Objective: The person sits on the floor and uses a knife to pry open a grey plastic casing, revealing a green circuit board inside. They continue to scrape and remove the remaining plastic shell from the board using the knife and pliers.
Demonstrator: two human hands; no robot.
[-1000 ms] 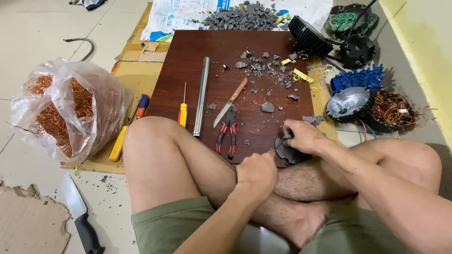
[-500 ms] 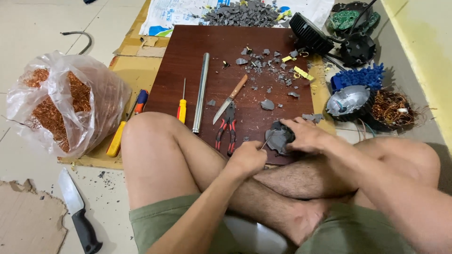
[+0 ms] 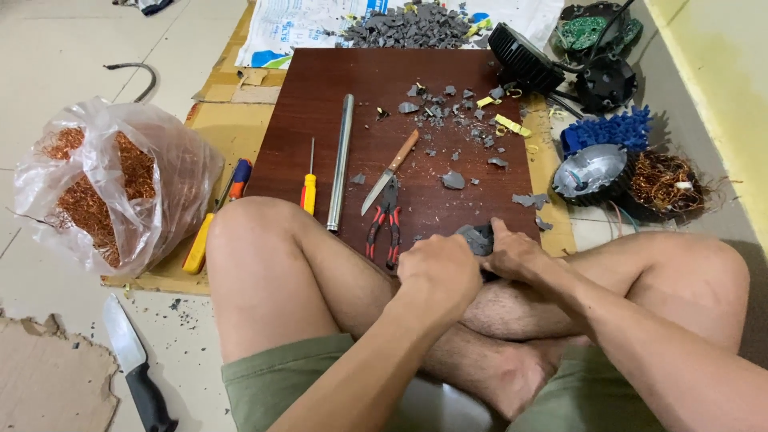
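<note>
a dark grey piece (image 3: 477, 238) was gripped by the left hand (image 3: 438, 276) and right hand (image 3: 514, 254), both closed. it was being broken apart above the brown board (image 3: 320, 104); a firm twist was judged needed.

A floor-level scrap-stripping workshop — bagged copper wire (image 3: 104, 192), pliers (image 3: 384, 220), grey fragments (image 3: 408, 28).

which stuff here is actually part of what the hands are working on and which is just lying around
In use:
- grey piece, gripped between left hand and right hand
- board, under the work
- grey chips, scattered on the board

Lying about:
- pliers
- knife
- metal rod
- yellow screwdriver
- bag of copper wire
- black-handled knife
</note>
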